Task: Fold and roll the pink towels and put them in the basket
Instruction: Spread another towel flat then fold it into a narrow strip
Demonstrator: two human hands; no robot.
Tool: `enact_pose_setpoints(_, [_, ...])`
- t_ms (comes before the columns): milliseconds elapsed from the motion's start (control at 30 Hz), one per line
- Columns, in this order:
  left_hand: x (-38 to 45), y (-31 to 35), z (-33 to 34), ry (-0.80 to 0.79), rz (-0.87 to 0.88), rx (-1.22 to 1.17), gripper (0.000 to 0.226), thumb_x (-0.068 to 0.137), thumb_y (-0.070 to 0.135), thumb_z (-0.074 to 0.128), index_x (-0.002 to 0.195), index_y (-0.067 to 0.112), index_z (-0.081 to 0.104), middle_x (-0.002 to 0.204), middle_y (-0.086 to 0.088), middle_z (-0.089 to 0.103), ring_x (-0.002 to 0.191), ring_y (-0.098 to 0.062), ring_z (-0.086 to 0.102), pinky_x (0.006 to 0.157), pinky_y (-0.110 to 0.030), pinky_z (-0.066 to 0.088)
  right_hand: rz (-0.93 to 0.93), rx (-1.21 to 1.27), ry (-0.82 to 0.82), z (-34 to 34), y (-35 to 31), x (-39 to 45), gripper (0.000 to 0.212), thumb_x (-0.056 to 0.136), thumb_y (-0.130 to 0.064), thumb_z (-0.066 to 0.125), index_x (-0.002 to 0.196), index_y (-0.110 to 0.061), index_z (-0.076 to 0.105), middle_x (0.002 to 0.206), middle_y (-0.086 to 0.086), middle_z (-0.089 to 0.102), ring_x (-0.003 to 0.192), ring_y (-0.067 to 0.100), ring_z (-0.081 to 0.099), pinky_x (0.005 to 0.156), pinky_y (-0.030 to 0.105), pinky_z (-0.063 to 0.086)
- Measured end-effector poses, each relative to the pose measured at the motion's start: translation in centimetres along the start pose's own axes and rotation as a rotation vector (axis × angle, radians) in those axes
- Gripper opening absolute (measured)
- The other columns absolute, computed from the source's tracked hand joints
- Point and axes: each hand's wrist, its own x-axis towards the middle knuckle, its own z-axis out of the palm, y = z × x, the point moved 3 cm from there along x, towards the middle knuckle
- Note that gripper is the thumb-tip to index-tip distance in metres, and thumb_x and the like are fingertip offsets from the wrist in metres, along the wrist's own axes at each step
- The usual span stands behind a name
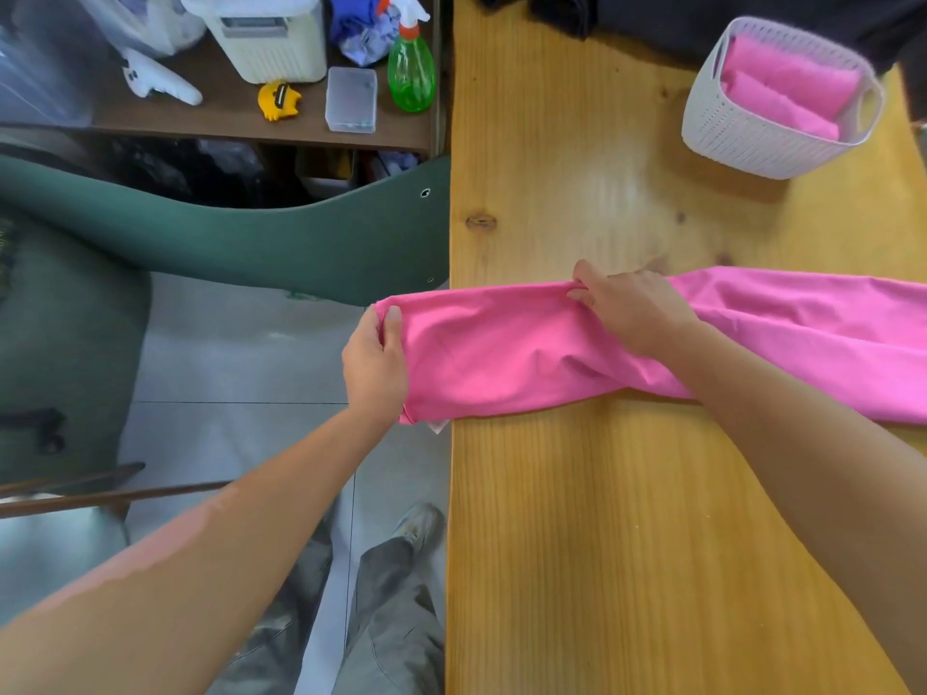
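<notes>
Left hand [373, 361] and right hand [629, 306] pinch smooth pink towel [501, 353] over grainy wooden table [577, 544].

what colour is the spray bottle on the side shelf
The spray bottle is clear green with a white and orange trigger head, seen in the head view.

Towel [526, 353], between both hands: plain pink. Table [577, 519] beneath: yellow-tan, striped grain. Basket [742, 137], beyond right hand: white lattice; rolled towels [787, 87] inside: pink. Spray bottle [411, 75], beyond left hand: green.
</notes>
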Motion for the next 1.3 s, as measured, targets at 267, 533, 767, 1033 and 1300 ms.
enact_pose_setpoints(267, [1.4, -1.6, 0.1, -0.144, -0.219, 0.101, 0.029, 0.102, 0.045, 0.050, 0.086, 0.021, 0.046, 0.078, 0.008, 0.050, 0.076, -0.018, 0.050, 0.066, -0.034, 0.041, 0.013, -0.094, -0.042, 1.6, 0.2, 1.6, 0.028, 0.105, -0.050, 0.030, 0.094, -0.024, 0.028, 0.060, -0.002, 0.052, 0.051, 0.021, 0.045, 0.050, 0.034, 0.031])
enact_pose_setpoints(533, [-2.6, 2.9, 0.5, 0.033, 0.379, 0.463, 0.046, 0.091, 0.029, 0.065, 0.133, 0.017, 0.049, 0.135, -0.004, 0.050, 0.131, -0.025, 0.042, 0.112, -0.043, 0.031, 0.141, 0.020, 0.152, 1.0, 1.7, -1.3, 0.036, 0.101, -0.053, 0.043, 0.105, -0.017, 0.047, 0.074, -0.003, 0.052, 0.058, 0.022, 0.051, 0.052, 0.032, 0.038])
enact_pose_setpoints(767, [-4.6, 8.5, 10.3, -0.520, 0.841, 0.540, 0.020, 0.101, 0.013, 0.056, 0.117, 0.008, 0.067, 0.115, -0.010, 0.062, 0.107, -0.028, 0.055, 0.094, -0.044, 0.044, 0.186, 0.089, 0.119, -0.4, 9.0, -6.7, 0.028, 0.098, -0.045, 0.049, 0.095, -0.019, 0.056, 0.088, 0.001, 0.064, 0.076, 0.022, 0.054, 0.068, 0.032, 0.036])
enact_pose_setpoints(1033, [-1.8, 8.9, 16.3, -0.389, 0.755, 0.770, 0.060, 0.093, 0.049, 0.062, 0.143, 0.022, 0.044, 0.141, -0.007, 0.044, 0.131, -0.030, 0.041, 0.110, -0.047, 0.032, 0.330, 0.101, 0.010, 1.0, 17.4, -11.9, 0.021, 0.093, -0.034, 0.058, 0.099, -0.014, 0.060, 0.102, 0.006, 0.063, 0.092, 0.027, 0.055, 0.078, 0.041, 0.048])
enact_pose_setpoints(1300, [0.5, 7.8, 17.8, -0.361, 0.799, 0.808, 0.044, 0.100, 0.052, 0.037, 0.119, 0.016, 0.054, 0.116, -0.007, 0.054, 0.106, -0.030, 0.048, 0.093, -0.046, 0.037, 0.354, 0.093, 0.082, 1.0, 21.1, -12.1, 0.012, 0.100, -0.027, 0.053, 0.099, -0.017, 0.060, 0.101, 0.015, 0.071, 0.085, 0.031, 0.061, 0.067, 0.039, 0.042])
